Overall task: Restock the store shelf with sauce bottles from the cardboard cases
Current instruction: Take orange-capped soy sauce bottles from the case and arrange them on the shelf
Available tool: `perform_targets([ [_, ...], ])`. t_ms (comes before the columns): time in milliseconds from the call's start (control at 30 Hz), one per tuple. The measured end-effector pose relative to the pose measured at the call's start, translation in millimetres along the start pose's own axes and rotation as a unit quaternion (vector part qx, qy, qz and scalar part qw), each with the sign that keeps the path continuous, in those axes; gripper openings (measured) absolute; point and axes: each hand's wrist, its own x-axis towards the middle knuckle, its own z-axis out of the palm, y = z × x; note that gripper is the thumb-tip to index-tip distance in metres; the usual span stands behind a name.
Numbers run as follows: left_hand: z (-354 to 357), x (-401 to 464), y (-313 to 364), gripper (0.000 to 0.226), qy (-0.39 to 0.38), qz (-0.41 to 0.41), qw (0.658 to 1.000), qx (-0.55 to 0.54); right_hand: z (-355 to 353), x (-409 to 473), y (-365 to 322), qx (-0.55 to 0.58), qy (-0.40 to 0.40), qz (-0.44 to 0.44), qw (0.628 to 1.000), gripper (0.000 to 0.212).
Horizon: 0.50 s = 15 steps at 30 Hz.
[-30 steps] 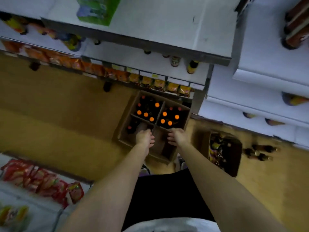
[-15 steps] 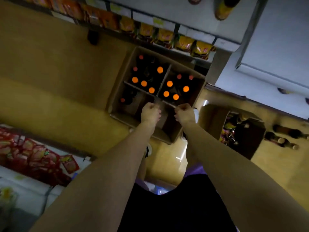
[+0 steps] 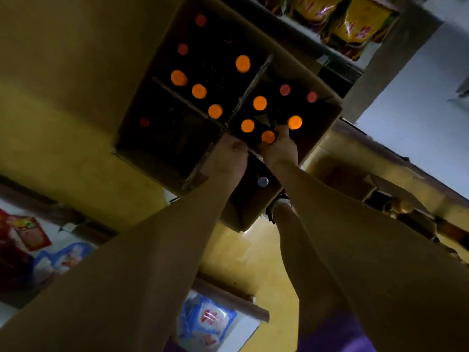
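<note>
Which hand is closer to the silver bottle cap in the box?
Left. The left hand is just above the silver cap, at the divider; the right hand reaches farther, among the orange caps.

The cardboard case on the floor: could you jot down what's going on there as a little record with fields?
case: open cardboard case on the yellow floor, split by dividers
contents: dark bottles with orange caps
right hand: right hand at the orange-capped bottle, fingers around its neck
left hand: left hand at the centre divider; grip unclear
nearby: yellow packets on a shelf beyond the case
</note>
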Motion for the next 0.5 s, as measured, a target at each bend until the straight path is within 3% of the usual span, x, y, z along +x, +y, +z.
perform_targets([
  [67,8,19,-13,0.010,0.005,0.020,0.999,0.030,8,21,0,-0.053,-0.014,-0.005,0.998,0.056],
  [200,15,39,-27,0.016,0.030,0.031,0.999,0.017,23,53,4,-0.137,-0.049,-0.018,0.989,0.046],
  [267,20,49,-39,0.016,0.032,0.029,0.999,0.026,31,61,8,-0.149,-0.065,-0.030,0.986,0.039],
  [333,23,47,-45,0.030,0.041,0.020,0.999,0.027,36,61,12,-0.152,-0.078,-0.036,0.985,0.030],
  [500,19,19,-45,0.023,0.033,0.004,0.999,0.009,26,38,24,-0.206,-0.063,-0.068,0.974,0.019],
])
